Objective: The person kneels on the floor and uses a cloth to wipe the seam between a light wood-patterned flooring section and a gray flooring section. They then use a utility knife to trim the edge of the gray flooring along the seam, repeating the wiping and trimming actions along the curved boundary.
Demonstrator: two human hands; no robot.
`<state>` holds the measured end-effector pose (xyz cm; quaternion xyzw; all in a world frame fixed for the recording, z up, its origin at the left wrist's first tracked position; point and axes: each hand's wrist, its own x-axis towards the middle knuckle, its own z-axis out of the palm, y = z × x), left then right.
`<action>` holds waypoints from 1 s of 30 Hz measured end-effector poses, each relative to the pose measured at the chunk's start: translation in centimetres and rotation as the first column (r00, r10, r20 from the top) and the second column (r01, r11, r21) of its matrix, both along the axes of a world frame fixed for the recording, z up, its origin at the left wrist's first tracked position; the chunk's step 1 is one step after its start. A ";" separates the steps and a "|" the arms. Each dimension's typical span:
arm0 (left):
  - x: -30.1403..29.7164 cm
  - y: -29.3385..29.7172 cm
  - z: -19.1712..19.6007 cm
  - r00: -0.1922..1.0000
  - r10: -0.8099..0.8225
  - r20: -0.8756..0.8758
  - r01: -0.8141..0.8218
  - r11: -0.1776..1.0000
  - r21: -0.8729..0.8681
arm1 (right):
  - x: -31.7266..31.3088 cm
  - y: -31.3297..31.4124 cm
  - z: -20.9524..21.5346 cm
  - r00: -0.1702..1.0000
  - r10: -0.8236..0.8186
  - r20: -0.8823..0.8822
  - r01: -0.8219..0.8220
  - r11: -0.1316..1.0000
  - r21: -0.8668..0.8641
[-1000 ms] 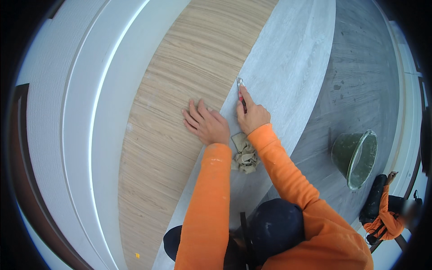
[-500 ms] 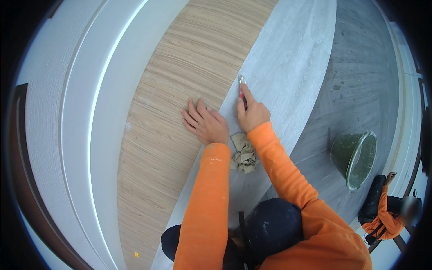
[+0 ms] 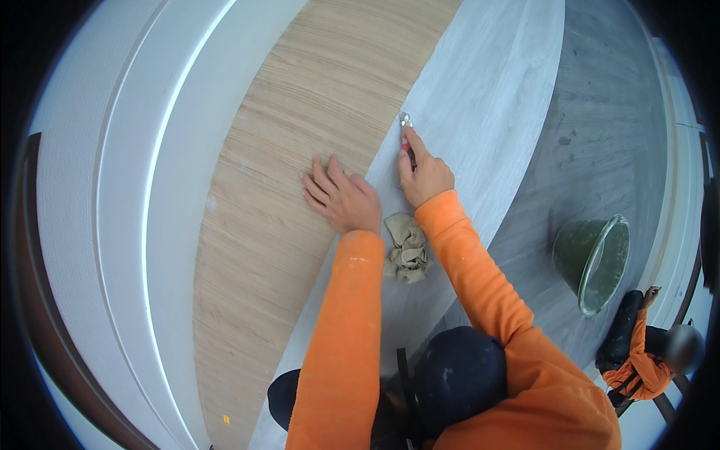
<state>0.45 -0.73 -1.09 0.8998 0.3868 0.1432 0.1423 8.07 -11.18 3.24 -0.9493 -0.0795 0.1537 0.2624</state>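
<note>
- Along the seam where the wood-grain sheet (image 3: pixel 300 172) meets the pale grey panel (image 3: pixel 480 97), both hands work side by side.
- The left hand (image 3: pixel 341 199) lies open and flat, fingers spread, on the wood-grain sheet just left of the seam, apparently pressing the sheet down so it does not shift or lift.
- The right hand (image 3: pixel 426 174) is closed around a utility knife (image 3: pixel 406 135) with a red body, forefinger stretched along its back, likely to steady the blade; the metal tip rests right at the seam, just above and right of the left hand.
- A crumpled beige rag (image 3: pixel 407 246) sits on the grey panel just below the seam point, between the two orange sleeves, close enough to grab for wiping.
- Right of the seam, well apart, a green bucket (image 3: pixel 592 262) lies tilted on the grey floor (image 3: pixel 615 135), mouth turned toward the lower right.
- Beyond the bucket, at the lower right rim, another person (image 3: pixel 645 352) in orange crouches, well away from the seam.
- Left of the wood-grain sheet runs a white moulded frame (image 3: pixel 142 187).
</note>
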 end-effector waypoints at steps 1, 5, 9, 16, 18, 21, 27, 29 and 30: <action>0.1 0.0 0.0 1.000 0.000 0.006 0.000 1.000 -0.005 | -0.1 -0.1 -0.1 1.000 0.028 0.001 -0.028 0.999 -0.022; 0.1 0.0 0.0 1.000 0.004 0.023 -0.004 1.000 0.009 | -0.6 -0.3 -0.3 1.000 0.003 0.008 -0.003 1.000 0.024; 0.2 0.0 0.2 0.999 0.000 0.032 -0.001 1.000 0.029 | -0.4 -0.4 -0.5 1.000 -0.012 0.001 0.012 0.998 0.057; 0.1 -0.1 0.2 1.000 -0.002 0.026 0.001 1.000 0.017 | -0.3 -0.3 -0.1 0.998 -0.009 -0.062 0.007 1.000 -0.026; 0.1 0.0 0.2 1.000 -0.002 0.020 0.002 1.000 0.025 | -0.2 -0.3 0.1 0.998 -0.038 -0.043 0.040 0.998 0.049; 0.2 0.0 0.1 1.000 -0.005 0.025 0.004 0.999 0.040 | -0.1 -0.4 0.3 0.998 -0.031 -0.060 0.033 0.999 0.025; 0.2 -0.1 0.2 1.000 0.005 0.025 -0.006 1.000 0.031 | -0.2 -0.5 -0.2 1.000 0.011 0.009 -0.011 1.000 0.027; 0.1 -0.1 0.1 0.999 0.005 0.038 -0.007 0.999 0.036 | -0.2 -0.5 -0.3 1.000 0.022 0.004 -0.022 0.999 0.025; 0.1 -0.1 0.0 0.999 0.006 0.043 -0.007 0.999 0.039 | -0.2 -0.4 -0.3 1.000 0.013 0.002 -0.013 0.999 0.046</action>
